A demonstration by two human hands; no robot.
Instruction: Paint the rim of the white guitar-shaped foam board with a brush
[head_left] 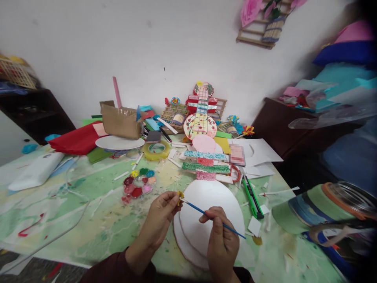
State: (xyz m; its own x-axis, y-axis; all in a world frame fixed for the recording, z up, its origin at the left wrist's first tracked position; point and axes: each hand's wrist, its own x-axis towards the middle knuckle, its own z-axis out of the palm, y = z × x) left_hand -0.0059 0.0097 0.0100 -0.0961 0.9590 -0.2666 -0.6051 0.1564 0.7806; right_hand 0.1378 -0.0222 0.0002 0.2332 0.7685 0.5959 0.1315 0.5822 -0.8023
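Note:
My left hand (160, 214) pinches a small yellow piece (180, 197) between thumb and fingertips; its exact kind is too small to make out. In my right hand (220, 232) is a thin blue paintbrush (196, 207), its tip touching or nearly touching the yellow piece. Beneath both hands lie two overlapping white discs (212, 204). Just above the discs stand painted strips, among them a green one (206, 168) and a blue one (204, 155). Left of the discs sits a flower-shaped paint palette (139, 181) with several colours in its wells.
A green utility knife (251, 196) lies right of the discs, near a large green cup (312, 208). Farther back are a roll of clear tape (156, 150), a cardboard box (121, 121), a white plate (119, 142) and a decorated guitar-like craft (200, 125). Paper scraps litter the table.

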